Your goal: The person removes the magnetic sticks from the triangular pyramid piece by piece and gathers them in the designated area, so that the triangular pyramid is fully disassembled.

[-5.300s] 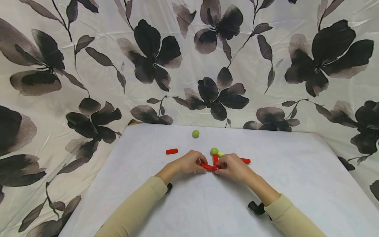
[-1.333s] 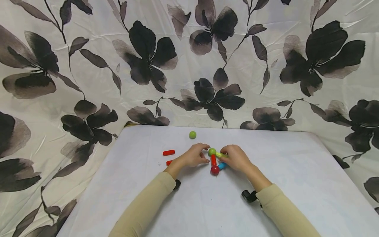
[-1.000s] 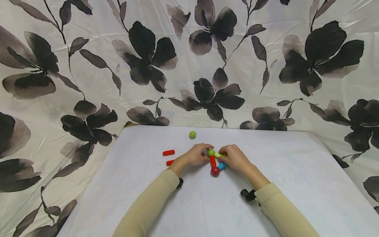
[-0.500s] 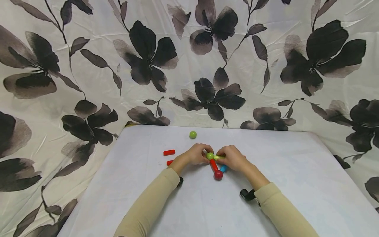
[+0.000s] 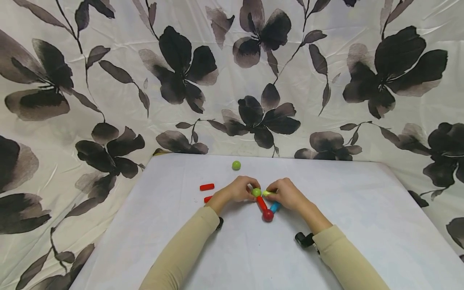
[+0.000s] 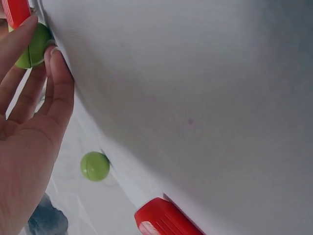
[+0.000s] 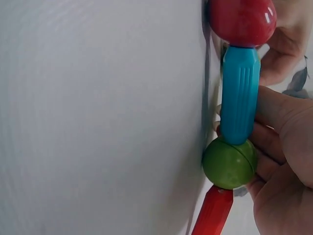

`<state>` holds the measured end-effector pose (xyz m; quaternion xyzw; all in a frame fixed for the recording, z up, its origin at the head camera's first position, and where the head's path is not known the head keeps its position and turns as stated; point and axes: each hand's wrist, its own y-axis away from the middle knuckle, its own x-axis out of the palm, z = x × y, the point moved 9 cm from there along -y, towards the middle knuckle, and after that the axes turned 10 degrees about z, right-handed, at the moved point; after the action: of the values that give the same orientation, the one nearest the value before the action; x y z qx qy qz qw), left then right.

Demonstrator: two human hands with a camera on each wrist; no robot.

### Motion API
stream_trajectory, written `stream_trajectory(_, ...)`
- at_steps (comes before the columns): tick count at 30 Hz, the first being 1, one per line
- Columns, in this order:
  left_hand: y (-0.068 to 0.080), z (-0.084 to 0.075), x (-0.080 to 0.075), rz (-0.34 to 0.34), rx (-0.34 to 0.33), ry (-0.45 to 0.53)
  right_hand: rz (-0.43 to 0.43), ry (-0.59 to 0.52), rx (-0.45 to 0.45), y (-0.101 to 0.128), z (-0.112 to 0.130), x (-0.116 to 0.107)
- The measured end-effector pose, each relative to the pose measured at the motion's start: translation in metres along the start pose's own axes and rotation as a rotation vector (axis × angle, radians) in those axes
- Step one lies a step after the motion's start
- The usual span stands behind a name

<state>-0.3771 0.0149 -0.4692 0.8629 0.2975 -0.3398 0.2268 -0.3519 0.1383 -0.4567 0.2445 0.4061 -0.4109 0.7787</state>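
My left hand (image 5: 242,189) holds a green ball (image 5: 256,192) between thumb and fingers. From that ball a red rod (image 5: 262,204) runs to a red ball (image 5: 268,215). A blue rod (image 7: 239,95) joins the red ball to a second green ball (image 7: 230,162), which has another red rod (image 7: 213,213) on its far side. Pinched in my right hand (image 5: 286,192) is a yellow-green rod (image 5: 266,193), its tip pointing at the left hand's ball with a small gap between. The right hand hides much of the second green ball in the head view.
A loose green ball (image 5: 236,165) lies near the table's back edge. Two red rods lie left of the left hand: one whole red rod (image 5: 207,187) and one red rod (image 5: 208,199) partly behind the wrist. Floral cloth (image 5: 253,80) hangs behind the white table (image 5: 232,249).
Earlier, the left hand let go of a red rod at left, then took hold of the green ball. The joined pieces shifted toward me, and the yellow-green rod now stands slightly off the ball.
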Motion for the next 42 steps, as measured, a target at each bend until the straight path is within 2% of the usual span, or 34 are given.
stream_trajectory(5, 0.001, 0.003, -0.001, -0.010, -0.017, 0.011, -0.010, -0.019, 0.014, 0.001, -0.005, -0.003)
stream_trajectory(14, 0.005, 0.001, -0.001, -0.031, -0.004, 0.030, -0.003, -0.011, 0.006, 0.002, -0.003, -0.001)
stream_trajectory(23, 0.007, 0.005, -0.002, -0.038, -0.022, 0.030, -0.066, 0.022, 0.012, 0.018, 0.018, -0.009)
stream_trajectory(32, 0.009, 0.006, -0.006, -0.047, -0.015, 0.017, -0.035, -0.017, 0.023, 0.016, 0.033, 0.014)
stream_trajectory(39, 0.009, 0.004, -0.002, -0.041, 0.001, 0.029, -0.043, -0.012, 0.103, 0.010, 0.031, 0.022)
stream_trajectory(42, 0.009, 0.003, -0.002, -0.040, 0.002, 0.030, -0.048, -0.018, 0.110, 0.009, 0.031, 0.023)
